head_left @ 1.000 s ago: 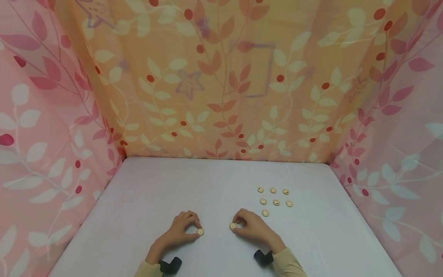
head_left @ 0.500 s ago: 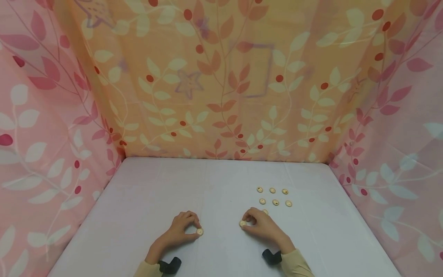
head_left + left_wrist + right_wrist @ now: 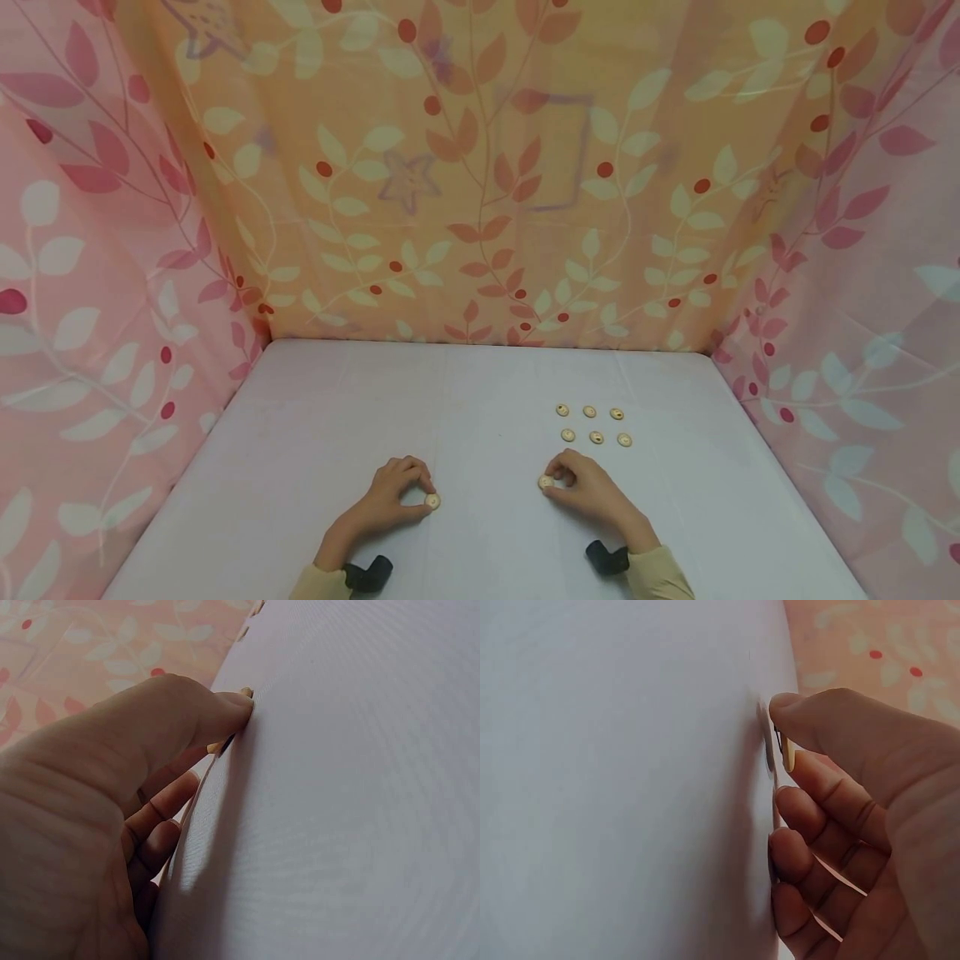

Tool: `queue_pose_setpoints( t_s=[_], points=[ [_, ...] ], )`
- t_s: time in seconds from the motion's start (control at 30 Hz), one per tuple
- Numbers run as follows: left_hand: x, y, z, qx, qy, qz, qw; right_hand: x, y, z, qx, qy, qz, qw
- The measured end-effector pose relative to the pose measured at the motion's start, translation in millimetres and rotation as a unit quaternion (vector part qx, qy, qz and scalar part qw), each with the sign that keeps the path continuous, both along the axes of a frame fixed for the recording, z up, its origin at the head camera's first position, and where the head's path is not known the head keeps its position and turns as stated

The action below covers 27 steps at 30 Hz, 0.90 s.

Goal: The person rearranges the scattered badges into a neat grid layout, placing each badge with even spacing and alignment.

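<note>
Near the front middle of the table my left hand (image 3: pixel 386 495) pinches a small round wooden disc (image 3: pixel 432 502) between thumb and index finger. Its edge (image 3: pixel 246 692) shows past the thumb in the left wrist view, close to the tabletop. Farther right, my right hand (image 3: pixel 592 492) holds a similar pale disc (image 3: pixel 546 482) by thumb and index finger. The right wrist view shows this disc (image 3: pixel 789 754) edge-on, a little off the surface, with its shadow beside it. Just beyond the right hand, several loose discs (image 3: pixel 596 437) lie flat in two rows.
The white table (image 3: pixel 360 392) is bounded by an orange floral curtain (image 3: pixel 480 208) at the back and pink floral curtains (image 3: pixel 75 350) at the sides. Dark camera mounts (image 3: pixel 369 575) sit on both wrists.
My right hand has slid to the right with its disc and now covers the spot where a single disc lay in front of the rows. My left hand stays in place.
</note>
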State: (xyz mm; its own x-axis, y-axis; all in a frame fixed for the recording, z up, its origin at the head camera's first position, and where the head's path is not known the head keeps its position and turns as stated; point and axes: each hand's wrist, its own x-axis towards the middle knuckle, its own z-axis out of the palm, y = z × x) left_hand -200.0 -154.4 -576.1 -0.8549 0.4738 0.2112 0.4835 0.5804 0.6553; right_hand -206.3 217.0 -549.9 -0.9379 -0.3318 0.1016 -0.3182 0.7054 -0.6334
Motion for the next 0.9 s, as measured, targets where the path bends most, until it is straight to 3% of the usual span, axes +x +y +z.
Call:
queue_pose_setpoints(
  t_s=[0.47, 0.9],
  points=[
    [-0.1, 1.5, 0.1, 0.002, 0.014, 0.002, 0.9999, 2.9, 27.7, -3.0, 0.005, 0.017, -0.043, 0.9989],
    [0.6, -0.2, 0.8, 0.002, 0.005, 0.003, 1.0, 5.4, 55.3, -2.9, 0.02, -0.007, -0.099, 0.9949]
  ],
)
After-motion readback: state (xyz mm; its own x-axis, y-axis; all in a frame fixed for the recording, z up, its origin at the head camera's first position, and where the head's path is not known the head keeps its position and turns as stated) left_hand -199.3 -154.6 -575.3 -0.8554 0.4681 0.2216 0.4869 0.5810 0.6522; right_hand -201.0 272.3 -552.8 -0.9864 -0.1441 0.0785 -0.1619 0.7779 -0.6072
